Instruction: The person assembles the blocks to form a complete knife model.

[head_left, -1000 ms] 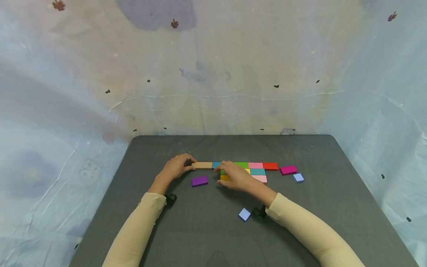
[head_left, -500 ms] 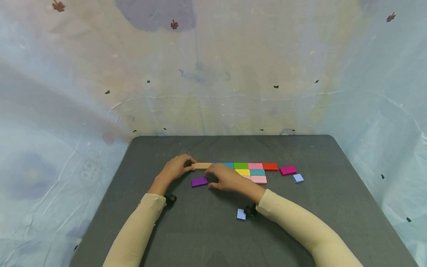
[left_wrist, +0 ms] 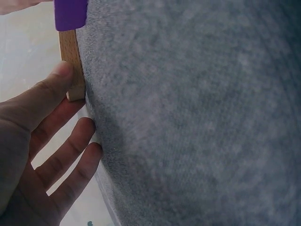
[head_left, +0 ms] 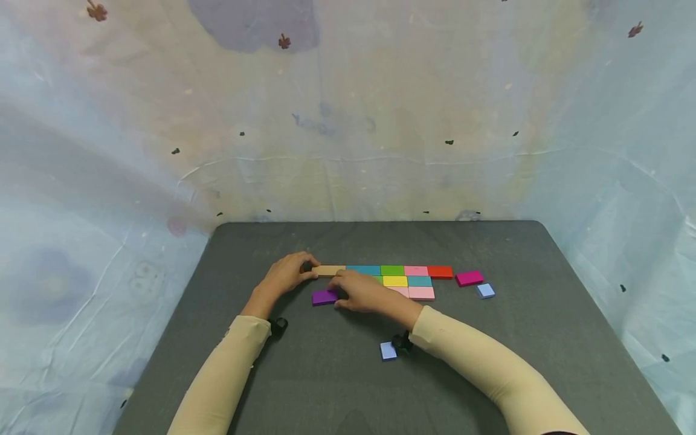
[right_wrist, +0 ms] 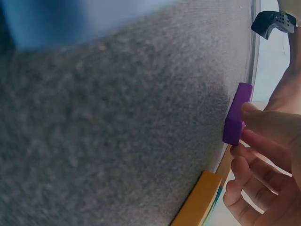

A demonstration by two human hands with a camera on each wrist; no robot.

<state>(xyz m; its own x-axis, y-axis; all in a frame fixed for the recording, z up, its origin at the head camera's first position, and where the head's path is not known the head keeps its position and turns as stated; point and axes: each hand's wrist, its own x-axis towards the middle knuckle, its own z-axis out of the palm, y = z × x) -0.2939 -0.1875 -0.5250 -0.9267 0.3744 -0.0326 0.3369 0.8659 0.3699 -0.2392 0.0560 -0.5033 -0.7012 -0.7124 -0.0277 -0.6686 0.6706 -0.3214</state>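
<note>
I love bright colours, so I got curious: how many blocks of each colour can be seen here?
Tan block: 1
Teal blocks: 2
Green blocks: 2
Pink blocks: 3
Red block: 1
Yellow block: 1
Orange block: 1
Purple block: 1
Magenta block: 1
Light blue blocks: 2
Total in sight: 15; the right hand hides part of the view.
</note>
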